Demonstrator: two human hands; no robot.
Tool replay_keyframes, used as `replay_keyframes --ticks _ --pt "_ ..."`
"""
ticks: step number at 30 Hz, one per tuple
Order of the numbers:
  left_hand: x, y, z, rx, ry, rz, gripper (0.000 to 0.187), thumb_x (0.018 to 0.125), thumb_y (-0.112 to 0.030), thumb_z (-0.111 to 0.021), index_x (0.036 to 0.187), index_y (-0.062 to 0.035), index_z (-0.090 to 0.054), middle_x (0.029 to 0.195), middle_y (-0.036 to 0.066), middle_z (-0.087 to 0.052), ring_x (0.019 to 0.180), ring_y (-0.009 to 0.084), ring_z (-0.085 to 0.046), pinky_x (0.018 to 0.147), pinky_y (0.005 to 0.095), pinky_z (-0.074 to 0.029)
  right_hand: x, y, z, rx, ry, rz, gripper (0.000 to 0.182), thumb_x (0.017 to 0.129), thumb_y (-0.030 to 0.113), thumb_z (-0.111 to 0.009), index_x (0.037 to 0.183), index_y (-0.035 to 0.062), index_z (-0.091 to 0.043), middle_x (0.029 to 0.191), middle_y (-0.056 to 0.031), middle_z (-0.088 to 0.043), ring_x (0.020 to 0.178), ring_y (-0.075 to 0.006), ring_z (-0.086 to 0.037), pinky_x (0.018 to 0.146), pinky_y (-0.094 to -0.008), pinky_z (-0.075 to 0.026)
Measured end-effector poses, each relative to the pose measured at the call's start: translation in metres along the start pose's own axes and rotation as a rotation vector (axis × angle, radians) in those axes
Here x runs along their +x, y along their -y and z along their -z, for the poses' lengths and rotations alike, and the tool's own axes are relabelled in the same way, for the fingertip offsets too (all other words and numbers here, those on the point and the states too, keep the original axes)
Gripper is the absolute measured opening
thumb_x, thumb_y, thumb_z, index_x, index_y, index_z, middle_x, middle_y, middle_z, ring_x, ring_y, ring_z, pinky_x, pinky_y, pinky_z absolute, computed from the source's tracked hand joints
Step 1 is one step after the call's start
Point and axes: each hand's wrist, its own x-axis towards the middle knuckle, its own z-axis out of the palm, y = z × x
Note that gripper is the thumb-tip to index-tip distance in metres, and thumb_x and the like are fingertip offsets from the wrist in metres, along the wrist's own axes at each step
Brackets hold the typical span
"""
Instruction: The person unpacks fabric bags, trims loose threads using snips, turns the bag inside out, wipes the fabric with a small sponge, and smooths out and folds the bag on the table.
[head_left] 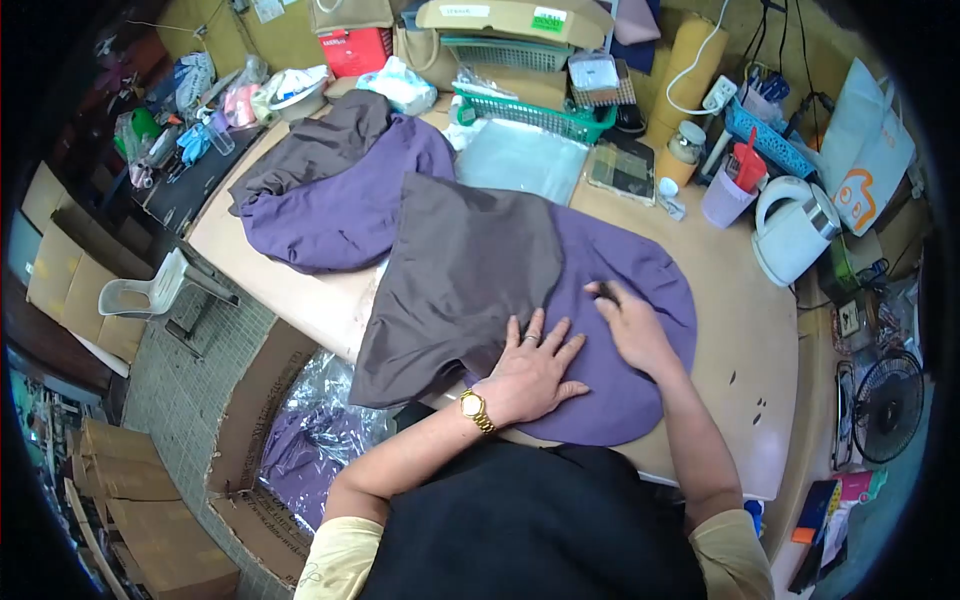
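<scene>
A purple fabric piece (625, 400) with a rounded end lies on the table in front of me, joined to or overlapped by a dark grey-brown fabric part (470, 270). My left hand (530, 375) rests flat with fingers spread where the two colours meet. A gold watch (475, 408) is on that wrist. To its right, my right hand (632, 325) is closed round a small black object (604, 292), mostly hidden by the fingers, just over the purple fabric. Another bundle of the same purple and grey fabric (340, 190) lies loosely folded further back on the left.
On the tan table (745, 400) stand a white kettle (795, 230), a lilac cup (727, 197), a jar (684, 150) and a green basket (535, 112). Clear plastic sheets (522, 160) lie behind the fabric. A cardboard box (255, 400) holding plastic-wrapped purple fabric stands below left.
</scene>
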Motion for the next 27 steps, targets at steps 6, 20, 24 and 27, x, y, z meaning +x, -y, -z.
replay_keyframes --ticks 6,20,24,27 --pt "-0.043 -0.001 0.029 0.000 -0.115 0.003 0.079 0.094 -0.060 -0.054 0.154 -0.0124 -0.039 0.159 0.018 -0.037 0.148 0.0381 -0.033 0.116 0.0687 -0.019 -0.026 -0.084 0.030 -0.319 -0.098 0.153 0.030 0.098 0.005 -0.056 0.127 -0.0013 -0.061 0.125 -0.0207 -0.066 0.115 -0.0384 -0.063 0.098 -0.0423 -0.050" --pt "-0.037 -0.003 -0.031 -0.035 -0.134 -0.034 0.075 0.094 -0.055 -0.057 0.156 -0.0179 -0.037 0.162 0.011 -0.032 0.151 0.0348 -0.026 0.118 0.0670 -0.018 0.072 0.048 -0.015 -0.166 -0.114 0.130 0.035 0.088 0.020 -0.074 0.117 0.0074 -0.059 0.099 -0.0140 -0.065 0.099 -0.0278 -0.067 0.088 -0.0363 -0.051" --pt "-0.039 -0.005 -0.035 -0.048 -0.186 -0.011 0.075 0.093 -0.054 -0.059 0.155 -0.0172 -0.039 0.161 0.011 -0.034 0.150 0.0338 -0.028 0.118 0.0655 -0.019 0.164 0.004 -0.050 -0.292 -0.363 0.189 0.056 0.091 0.038 -0.070 0.136 0.0075 -0.055 0.137 -0.0216 -0.059 0.126 -0.0371 -0.058 0.101 -0.0461 -0.047" --pt "-0.041 -0.005 -0.035 -0.055 -0.201 -0.017 0.073 0.093 -0.053 -0.059 0.154 -0.0173 -0.041 0.161 0.010 -0.034 0.150 0.0325 -0.029 0.119 0.0639 -0.019 0.194 -0.034 -0.079 -0.388 -0.383 0.045 0.061 0.092 0.043 -0.068 0.140 0.0090 -0.052 0.138 -0.0221 -0.057 0.128 -0.0387 -0.055 0.102 -0.0467 -0.046"
